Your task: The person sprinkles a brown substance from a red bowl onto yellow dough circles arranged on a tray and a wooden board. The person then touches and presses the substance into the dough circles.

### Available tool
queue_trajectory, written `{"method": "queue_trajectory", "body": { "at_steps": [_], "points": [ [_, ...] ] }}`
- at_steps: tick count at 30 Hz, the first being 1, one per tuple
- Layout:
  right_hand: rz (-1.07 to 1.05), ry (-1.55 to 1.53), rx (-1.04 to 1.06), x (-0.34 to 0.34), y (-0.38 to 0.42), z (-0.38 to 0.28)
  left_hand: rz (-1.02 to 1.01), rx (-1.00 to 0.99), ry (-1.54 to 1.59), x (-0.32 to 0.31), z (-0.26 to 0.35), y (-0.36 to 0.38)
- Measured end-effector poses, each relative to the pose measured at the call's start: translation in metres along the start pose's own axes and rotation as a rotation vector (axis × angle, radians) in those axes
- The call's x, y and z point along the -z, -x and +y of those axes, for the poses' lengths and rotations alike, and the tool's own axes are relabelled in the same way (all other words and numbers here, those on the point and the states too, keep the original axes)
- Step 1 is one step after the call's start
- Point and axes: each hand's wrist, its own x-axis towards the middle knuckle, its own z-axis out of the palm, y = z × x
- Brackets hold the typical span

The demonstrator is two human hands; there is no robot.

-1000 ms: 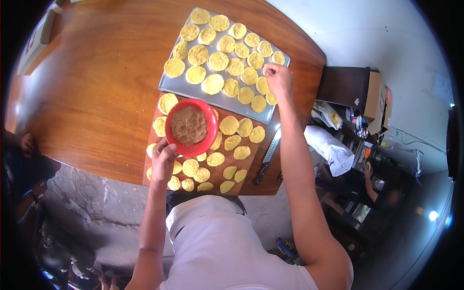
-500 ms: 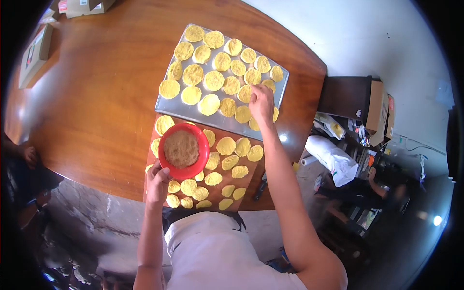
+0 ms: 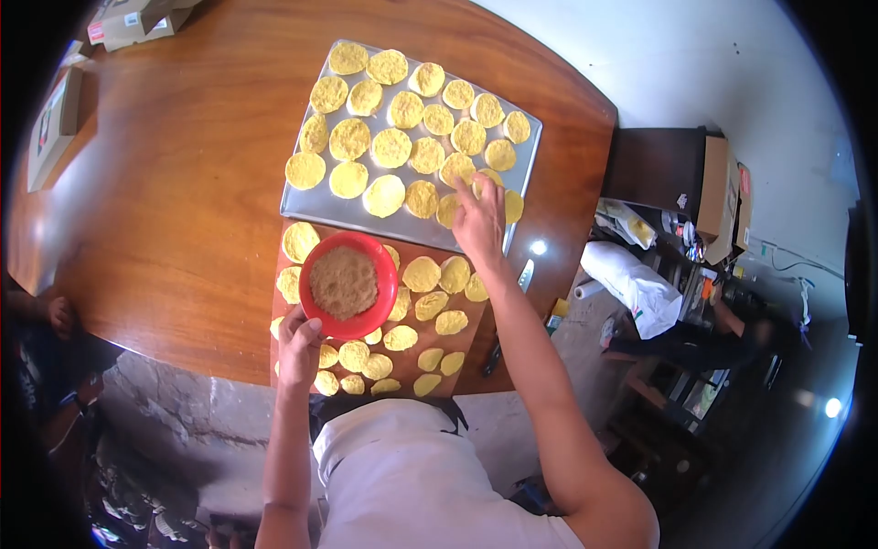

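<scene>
My left hand (image 3: 300, 346) is closed on the near-left rim of a red bowl (image 3: 388, 279) with brown, crumbly powder (image 3: 343, 282) in it. The bowl hangs over the brown board (image 3: 471, 334) and covers part of the yellow rounds there. My right hand (image 3: 480, 224) is over the near right part of a metal tray (image 3: 320, 206), its fingers apart and pointing down at the rounds. Rows of yellow round pieces (image 3: 390, 147) lie on the tray, several dusted with brown crumbs. More yellow pieces (image 3: 422, 274) are spread on the board.
A knife (image 3: 525, 274) lies right of the board, partly behind my right forearm. Cardboard boxes (image 3: 55, 128) stand at the table's far left. Another person's hand (image 3: 60, 316) shows at the left edge. A further person (image 3: 722, 334) is at the right, near a white sack (image 3: 631, 288).
My right hand has shifted nearer to me and slightly left over the tray, its fingers now more spread. The bowl stays in my left hand. The view has shifted slightly.
</scene>
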Motion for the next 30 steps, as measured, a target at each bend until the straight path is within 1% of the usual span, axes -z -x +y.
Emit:
{"method": "queue_trajectory", "body": {
  "at_steps": [1, 3, 7, 9, 13, 16, 19, 21, 22, 23, 24, 25, 26, 28, 30],
  "points": [
    [0.001, -0.002, -0.005, -0.001, 0.001, 0.002, -0.001, 0.003, -0.004, -0.004, 0.002, 0.001],
    [0.066, 0.046, -0.075, -0.004, -0.002, 0.005, 0.036, -0.020, 0.018, -0.016, 0.006, 0.003],
    [0.067, 0.061, -0.060, -0.008, 0.003, 0.002, 0.032, -0.043, 0.018, -0.007, 0.002, 0.003],
    [0.054, -0.005, -0.055, -0.010, 0.008, 0.001, 0.029, -0.033, 0.023, -0.009, 0.003, 0.006],
    [0.108, 0.018, -0.094, -0.015, 0.004, 0.004, 0.042, -0.069, 0.011, -0.010, 0.003, 0.008],
    [0.109, 0.041, -0.106, -0.015, 0.002, -0.002, 0.026, -0.071, 0.023, -0.010, 0.008, 0.010],
    [0.071, 0.020, -0.073, -0.006, 0.009, -0.013, 0.044, -0.073, 0.031, -0.013, 0.012, 0.012],
    [0.100, -0.008, -0.169, 0.002, 0.010, -0.018, 0.044, -0.092, 0.014, -0.019, 0.016, 0.014],
    [0.108, -0.012, -0.168, 0.003, 0.011, -0.018, 0.048, -0.100, 0.001, -0.022, 0.018, 0.017],
    [0.126, -0.022, -0.176, 0.004, 0.010, -0.017, 0.001, -0.087, -0.010, 0.000, 0.007, 0.013],
    [0.146, -0.032, -0.184, 0.007, 0.009, -0.015, -0.007, -0.095, -0.016, -0.006, 0.010, 0.017],
    [0.237, -0.072, -0.152, 0.019, 0.004, -0.022, 0.006, -0.111, -0.002, -0.018, 0.014, 0.021],
    [0.307, -0.187, -0.204, 0.032, 0.002, -0.030, 0.023, -0.129, 0.009, -0.027, 0.018, 0.025],
    [0.425, -0.300, -0.176, 0.076, -0.003, -0.050, -0.016, -0.137, 0.035, -0.022, 0.014, 0.028],
    [0.351, -0.395, -0.290, 0.126, 0.004, -0.078, -0.052, -0.137, 0.019, -0.024, 0.016, 0.030]
  ]
}}
